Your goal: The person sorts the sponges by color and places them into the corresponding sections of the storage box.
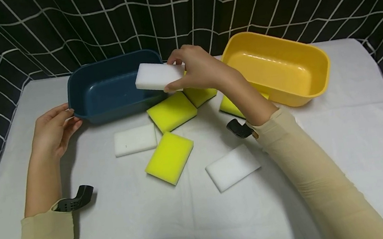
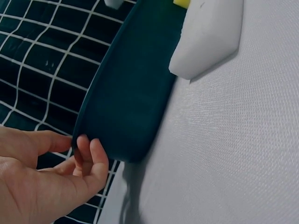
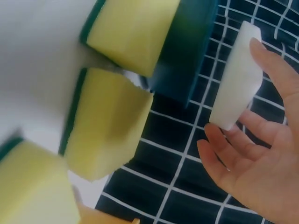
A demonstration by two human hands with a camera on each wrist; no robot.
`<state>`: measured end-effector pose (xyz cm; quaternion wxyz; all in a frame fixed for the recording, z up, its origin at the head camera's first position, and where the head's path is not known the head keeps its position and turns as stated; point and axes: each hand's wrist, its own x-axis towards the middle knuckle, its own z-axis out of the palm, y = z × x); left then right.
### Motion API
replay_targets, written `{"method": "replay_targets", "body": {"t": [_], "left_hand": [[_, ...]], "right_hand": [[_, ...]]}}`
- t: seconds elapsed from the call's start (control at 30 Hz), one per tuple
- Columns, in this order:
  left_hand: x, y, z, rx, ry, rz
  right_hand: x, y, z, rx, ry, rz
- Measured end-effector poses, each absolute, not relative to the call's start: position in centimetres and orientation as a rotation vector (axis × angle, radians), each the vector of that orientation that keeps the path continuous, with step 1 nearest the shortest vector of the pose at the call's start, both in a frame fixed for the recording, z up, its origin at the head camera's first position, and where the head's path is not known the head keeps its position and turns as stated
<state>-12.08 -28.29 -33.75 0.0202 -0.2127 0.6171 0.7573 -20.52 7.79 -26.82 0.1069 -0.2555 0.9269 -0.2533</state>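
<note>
My right hand [image 1: 199,67] pinches a white sponge [image 1: 157,75] between thumb and fingers. It holds the sponge in the air over the right end of a dark blue basin [image 1: 119,111]. In the right wrist view the same white sponge [image 3: 238,74] stands on edge against the thumb and fingertips. At the basin's left end my left hand [image 1: 51,130] pinches the rim, and the left wrist view shows thumb and fingers on either side of that blue rim [image 2: 86,100]. Yellow sponges with dark green backs [image 1: 172,111] lie just in front of the basin.
A yellow basin [image 1: 317,92] stands at the back right, with a yellow sponge [image 1: 231,106] by its near side. White sponges [image 1: 136,140] [image 1: 233,167] and another yellow sponge [image 1: 170,158] lie on the white cloth. Black checked fabric [image 1: 178,13] rises behind and at both sides.
</note>
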Motion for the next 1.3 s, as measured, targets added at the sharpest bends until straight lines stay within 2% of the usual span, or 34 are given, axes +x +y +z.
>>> {"method": "replay_targets", "body": {"t": [0.83, 1.3], "left_hand": [[-12.3, -28.3, -33.9, -0.674, 1.933, 2.33], [-12.4, -28.2, -33.9, -0.671, 1.96, 2.316]], "right_hand": [[-24.3, 2.7, -28.0, -0.712, 2.724, -0.68], [-25.0, 1.1, -28.8, -0.691, 2.72, -0.739]]}}
